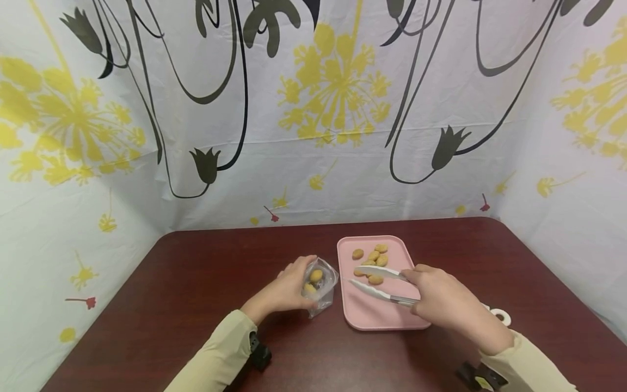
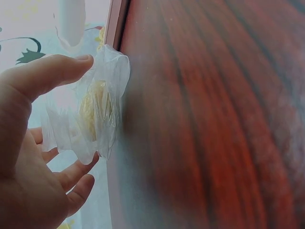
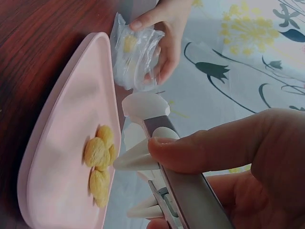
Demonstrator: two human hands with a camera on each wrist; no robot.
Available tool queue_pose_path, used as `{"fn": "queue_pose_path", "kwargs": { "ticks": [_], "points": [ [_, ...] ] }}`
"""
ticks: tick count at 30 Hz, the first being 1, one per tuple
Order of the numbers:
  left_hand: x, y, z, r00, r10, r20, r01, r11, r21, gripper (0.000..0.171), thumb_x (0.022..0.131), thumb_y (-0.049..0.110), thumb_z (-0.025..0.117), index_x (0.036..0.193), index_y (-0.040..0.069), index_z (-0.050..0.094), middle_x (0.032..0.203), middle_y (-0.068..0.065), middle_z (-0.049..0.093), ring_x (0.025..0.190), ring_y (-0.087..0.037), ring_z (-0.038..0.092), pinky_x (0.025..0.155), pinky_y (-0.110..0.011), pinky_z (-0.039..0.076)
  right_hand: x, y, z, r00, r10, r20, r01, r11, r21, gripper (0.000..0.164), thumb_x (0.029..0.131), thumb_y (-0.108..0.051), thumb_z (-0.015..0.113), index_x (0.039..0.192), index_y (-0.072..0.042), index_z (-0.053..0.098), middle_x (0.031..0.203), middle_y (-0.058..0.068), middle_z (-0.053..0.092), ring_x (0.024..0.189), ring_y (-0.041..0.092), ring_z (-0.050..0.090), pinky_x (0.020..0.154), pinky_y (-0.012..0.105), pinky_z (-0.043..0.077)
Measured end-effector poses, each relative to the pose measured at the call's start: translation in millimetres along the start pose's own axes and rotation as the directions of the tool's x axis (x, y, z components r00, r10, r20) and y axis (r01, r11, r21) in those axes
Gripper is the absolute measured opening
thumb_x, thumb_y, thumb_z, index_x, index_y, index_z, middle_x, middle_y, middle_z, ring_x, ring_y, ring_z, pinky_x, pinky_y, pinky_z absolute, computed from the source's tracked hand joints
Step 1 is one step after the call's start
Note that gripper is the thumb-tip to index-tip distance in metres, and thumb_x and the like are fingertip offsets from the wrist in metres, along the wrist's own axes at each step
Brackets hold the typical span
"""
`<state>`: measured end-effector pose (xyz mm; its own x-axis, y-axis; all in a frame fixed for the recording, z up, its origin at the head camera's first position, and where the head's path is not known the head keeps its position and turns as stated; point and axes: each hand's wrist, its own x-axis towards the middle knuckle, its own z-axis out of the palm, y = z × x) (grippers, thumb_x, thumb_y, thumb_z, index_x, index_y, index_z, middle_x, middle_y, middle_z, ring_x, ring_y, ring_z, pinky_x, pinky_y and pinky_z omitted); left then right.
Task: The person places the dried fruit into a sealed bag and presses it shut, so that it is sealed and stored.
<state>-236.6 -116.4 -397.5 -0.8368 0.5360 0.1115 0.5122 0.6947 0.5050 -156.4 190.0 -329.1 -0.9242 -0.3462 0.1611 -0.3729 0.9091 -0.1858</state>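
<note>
My left hand holds a clear plastic bag upright on the table, thumb on one side and fingers on the other. Inside the bag lie yellow-brown peeled chestnuts. My right hand grips metal tongs with white tips, and their arms stand apart over the pink tray. Several chestnuts lie grouped on the tray's far half. Nothing shows between the tong tips. In the right wrist view, the thumb presses on the tongs' handle.
The dark red wooden table carries the tray right of its middle. A white ring-shaped roll sits partly behind my right wrist. Patterned white cloth hangs round the table's back and sides.
</note>
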Motion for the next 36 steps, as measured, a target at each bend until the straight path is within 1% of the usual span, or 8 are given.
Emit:
{"fn": "queue_pose_path", "kwargs": {
  "ticks": [4,7,14,20,27,36],
  "points": [
    [-0.5,0.7,-0.6,1.0,-0.004,0.004,0.004,1.0,0.0,0.098,0.066,0.024,0.084,0.145,0.006,0.029,0.14,-0.012,0.042,0.122,-0.032,0.045,0.099,-0.059,0.036,-1.9,5.7,1.3,1.0,0.016,-0.001,-0.016,1.0,0.002,0.054,0.06,-0.009,0.076,0.113,-0.005,0.066,0.091,0.002,0.062,0.069,0.015,0.053,0.058,0.033,0.042],
    [-0.9,1.0,-0.9,1.0,-0.011,0.007,0.011,1.0,0.0,0.098,0.066,0.025,0.083,0.145,0.007,0.029,0.14,-0.011,0.042,0.123,-0.031,0.045,0.1,-0.058,0.035,-4.7,9.0,1.8,1.0,0.027,-0.007,-0.027,1.0,0.005,0.053,0.059,-0.008,0.074,0.112,-0.006,0.066,0.088,0.0,0.06,0.066,0.014,0.049,0.057,0.032,0.04],
    [-1.6,1.0,-1.6,1.0,-0.011,0.005,0.011,1.0,-0.006,0.097,0.066,0.023,0.083,0.145,0.006,0.029,0.14,-0.012,0.042,0.122,-0.032,0.045,0.1,-0.058,0.035,-9.6,18.9,2.4,0.999,0.027,-0.031,-0.027,1.0,-0.01,0.052,0.058,-0.009,0.074,0.109,-0.006,0.067,0.088,0.001,0.06,0.068,0.014,0.051,0.058,0.034,0.042],
    [-3.1,2.3,-2.3,1.0,-0.016,0.006,0.016,1.0,-0.01,0.096,0.067,0.023,0.083,0.145,0.006,0.029,0.14,-0.012,0.042,0.122,-0.032,0.046,0.099,-0.061,0.035,-16.6,28.4,4.0,0.998,0.056,-0.038,-0.056,0.998,-0.011,0.05,0.059,-0.011,0.075,0.108,-0.006,0.067,0.083,0.0,0.058,0.066,0.013,0.049,0.057,0.033,0.041],
    [-4.4,3.5,-3.6,1.0,-0.025,0.012,0.025,1.0,-0.017,0.097,0.067,0.023,0.084,0.145,0.006,0.029,0.14,-0.013,0.042,0.123,-0.032,0.046,0.1,-0.061,0.034,-17.5,37.9,6.4,0.996,0.092,0.002,-0.092,0.996,-0.014,0.056,0.055,-0.009,0.075,0.11,-0.003,0.066,0.083,0.001,0.059,0.065,0.014,0.049,0.056,0.033,0.04],
    [-3.8,2.5,-3.6,0.999,-0.029,0.025,0.03,0.999,-0.013,0.096,0.067,0.025,0.083,0.145,0.008,0.029,0.142,-0.01,0.041,0.125,-0.03,0.045,0.103,-0.058,0.033,-12.0,41.1,8.8,0.995,0.095,0.04,-0.094,0.995,-0.027,0.056,0.056,-0.01,0.076,0.111,-0.002,0.067,0.082,0.002,0.059,0.067,0.016,0.05,0.056,0.034,0.041]
  ]
}}
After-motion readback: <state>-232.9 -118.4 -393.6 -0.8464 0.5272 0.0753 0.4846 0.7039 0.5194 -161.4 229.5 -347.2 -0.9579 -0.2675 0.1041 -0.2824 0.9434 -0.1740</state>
